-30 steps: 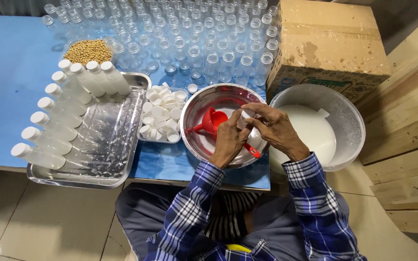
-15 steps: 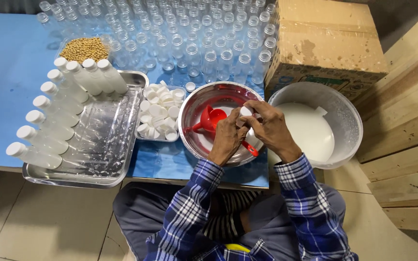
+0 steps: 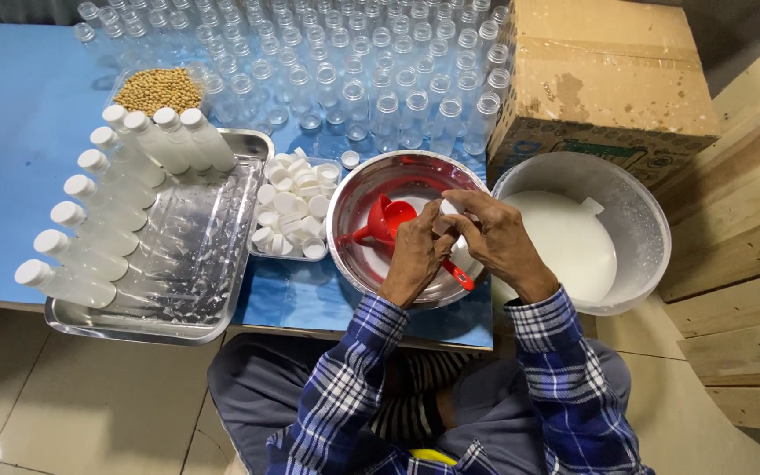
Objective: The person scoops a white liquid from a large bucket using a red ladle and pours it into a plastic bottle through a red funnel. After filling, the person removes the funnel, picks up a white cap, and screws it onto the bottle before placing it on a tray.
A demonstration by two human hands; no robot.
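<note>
Both my hands meet over a round metal bowl (image 3: 358,189). My left hand (image 3: 415,255) wraps a small bottle whose body is hidden under my fingers. My right hand (image 3: 494,237) pinches its white cap (image 3: 449,208) from above. A red funnel (image 3: 389,218) lies in the bowl just left of my hands, and a red handle (image 3: 459,277) pokes out beneath them. To the right stands a white bucket (image 3: 639,211) of white liquid.
A steel tray (image 3: 178,281) at left holds several filled, capped bottles lying down. A small container of white caps (image 3: 292,207) sits beside the bowl. Several empty clear bottles (image 3: 354,62) crowd the blue table's back, with a dish of soybeans (image 3: 158,88) and a cardboard box (image 3: 604,79).
My hands stay over the bowl with only small finger shifts around the bottle's cap. Nothing else has moved.
</note>
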